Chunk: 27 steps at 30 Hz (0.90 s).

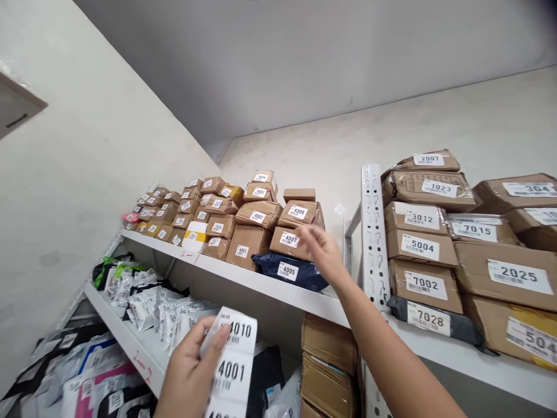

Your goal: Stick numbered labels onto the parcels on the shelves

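Note:
My left hand [191, 366] grips a strip of white number labels [235, 371] between thumb and fingers; 4010 and 4001 can be read on it. Raised at the upper shelf, my right hand [322, 249] has its fingers curled with the tips close together; whether anything is between them I cannot make out. It is in front of the right end of a carton labelled 4007 [282, 242]. Above that carton sit one labelled 4009 [296, 213] and a small carton with no label showing [299, 194]. Below lies a dark blue bag labelled 4006 [300, 276].
Labelled cartons [248, 249] stand stacked along the white upper shelf [209, 262]. Bagged parcels [148, 307] fill the shelf below. A perforated white post [373, 232] separates these from more cartons [517, 273] on the right. Brown cartons [328, 348] are stacked beneath the shelf.

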### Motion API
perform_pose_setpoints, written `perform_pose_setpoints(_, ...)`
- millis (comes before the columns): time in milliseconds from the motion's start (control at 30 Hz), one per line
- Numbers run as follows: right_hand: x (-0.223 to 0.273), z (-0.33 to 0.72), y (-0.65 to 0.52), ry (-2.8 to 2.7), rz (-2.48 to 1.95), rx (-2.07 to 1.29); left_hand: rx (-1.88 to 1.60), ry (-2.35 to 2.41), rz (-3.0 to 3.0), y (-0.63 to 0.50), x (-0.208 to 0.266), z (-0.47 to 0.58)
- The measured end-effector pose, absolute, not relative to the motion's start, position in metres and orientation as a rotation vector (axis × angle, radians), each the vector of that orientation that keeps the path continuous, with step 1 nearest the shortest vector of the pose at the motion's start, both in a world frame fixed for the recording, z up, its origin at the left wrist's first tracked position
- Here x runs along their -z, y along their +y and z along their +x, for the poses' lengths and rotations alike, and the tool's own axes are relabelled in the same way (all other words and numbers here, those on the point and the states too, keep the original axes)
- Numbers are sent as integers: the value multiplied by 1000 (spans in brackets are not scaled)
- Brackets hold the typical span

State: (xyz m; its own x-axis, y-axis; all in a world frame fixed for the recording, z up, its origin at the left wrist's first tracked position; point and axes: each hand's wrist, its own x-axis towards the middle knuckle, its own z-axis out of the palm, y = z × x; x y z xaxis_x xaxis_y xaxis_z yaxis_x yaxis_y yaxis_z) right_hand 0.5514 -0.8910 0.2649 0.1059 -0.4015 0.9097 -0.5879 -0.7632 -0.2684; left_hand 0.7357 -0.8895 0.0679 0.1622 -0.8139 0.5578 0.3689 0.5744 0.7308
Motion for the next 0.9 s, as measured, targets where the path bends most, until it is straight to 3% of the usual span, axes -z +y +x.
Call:
perform_pose_setpoints(67, -221, 572, -865, -1064, 2728, -1228, 782, -1176, 461, -895, -73, 729)
perform_pose_setpoints(133, -183, 585, -850, -1055, 2790, -1120, 630, -1241, 483, -898, -73, 722)
perform_pose_setpoints(267, -148, 584, -858, -1032, 2583, -1400, 401, -1304, 559, -896, -72, 714)
perform_pose_setpoints(433, -145, 574, -872, -1064, 2489, -1802, 773, -1303, 446, -892, -76, 710)
perform_pose_setpoints(567, -140, 584, -872, -926, 2439, -2104, 682, -1176, 492, -891, -78, 702)
perform_pose_setpoints(900, -160, 601, -865, -551, 2343, -1595, 743, -1083, 618, -884, -73, 711)
